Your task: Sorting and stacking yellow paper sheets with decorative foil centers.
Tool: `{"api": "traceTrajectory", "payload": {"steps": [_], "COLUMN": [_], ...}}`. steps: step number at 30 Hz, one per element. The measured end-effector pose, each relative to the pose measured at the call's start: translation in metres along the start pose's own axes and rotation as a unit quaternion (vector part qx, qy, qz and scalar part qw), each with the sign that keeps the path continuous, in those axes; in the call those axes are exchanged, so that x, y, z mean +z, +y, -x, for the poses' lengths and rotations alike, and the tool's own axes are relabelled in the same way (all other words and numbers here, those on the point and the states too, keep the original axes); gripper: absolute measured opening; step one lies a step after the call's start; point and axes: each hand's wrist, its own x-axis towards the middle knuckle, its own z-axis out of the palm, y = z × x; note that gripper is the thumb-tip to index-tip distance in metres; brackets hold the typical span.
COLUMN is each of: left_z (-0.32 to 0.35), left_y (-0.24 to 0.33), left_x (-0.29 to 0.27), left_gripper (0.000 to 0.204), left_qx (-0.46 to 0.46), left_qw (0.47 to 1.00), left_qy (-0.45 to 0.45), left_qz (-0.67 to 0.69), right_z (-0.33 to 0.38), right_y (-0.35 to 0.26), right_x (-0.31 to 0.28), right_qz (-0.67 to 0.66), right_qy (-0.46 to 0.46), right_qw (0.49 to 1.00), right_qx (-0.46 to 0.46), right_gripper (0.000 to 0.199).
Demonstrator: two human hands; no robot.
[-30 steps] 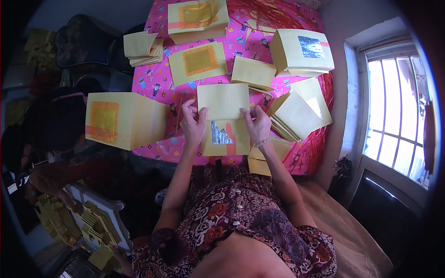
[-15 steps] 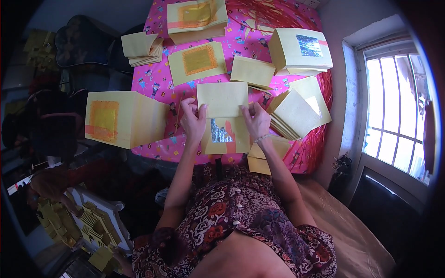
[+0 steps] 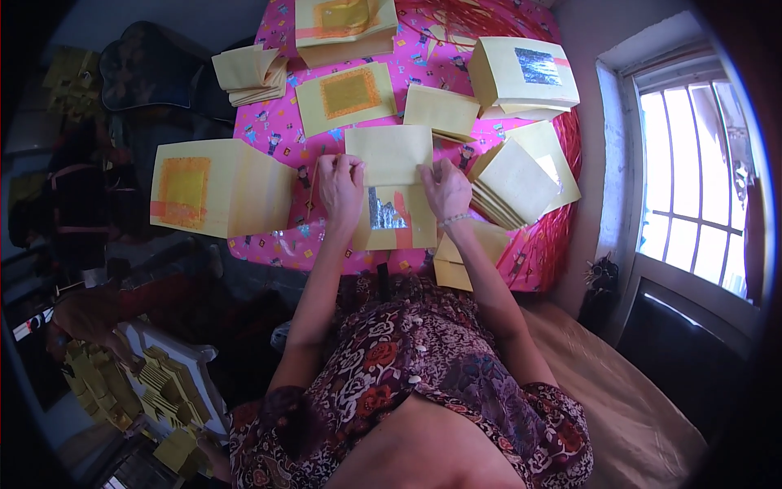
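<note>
A plain pale-yellow paper sheet (image 3: 389,153) lies in front of me at the middle of the table. My left hand (image 3: 341,191) is at its left edge, fingers curled and pinched together at the paper. At the right edge, my right hand (image 3: 447,192), with a bracelet on the wrist, pinches the lower corner. Just below, and partly covered by the sheet's lower edge, is a yellow paper (image 3: 419,220) bearing a silver foil patch (image 3: 386,209) and an orange-red streak. Whether the two papers are joined cannot be made out.
The table has a pink patterned cover (image 3: 281,253). Around my hands lie a yellow stack with a gold patch (image 3: 181,191), a fanned stack (image 3: 513,191), a silver-patched stack (image 3: 525,73) and folded papers (image 3: 468,257). Red strands hang at the right. A person's arm (image 3: 114,334) shows lower left.
My left fingers have curled in closer together at the sheet's edge. The table and papers sit slightly higher in the picture. My right hand keeps its place at the sheet's corner.
</note>
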Motion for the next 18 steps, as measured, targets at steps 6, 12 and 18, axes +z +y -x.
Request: {"api": "traceTrajectory", "payload": {"steps": [6,12,18], "left_z": [-0.012,-0.015,-0.008], "left_y": [-0.003,0.029,0.025], "left_x": [0.009,0.010,0.017], "left_gripper": [0.034,0.048,0.052], "left_qx": [0.062,0.087,0.032], "left_qw": [0.972,0.947,0.955], "left_qy": [-0.151,-0.219,-0.239], "left_qz": [-0.167,-0.217,-0.175], "right_z": [-0.002,-0.009,-0.015], "right_y": [-0.001,0.009,0.007], "right_x": [0.005,0.010,0.009], "right_qz": [0.016,0.076,0.128], "right_qy": [0.058,0.077,0.021], "right_qw": [0.996,0.980,0.946], "right_qx": [-0.062,-0.166,-0.296], "right_gripper": [0.027,0.024,0.009]}}
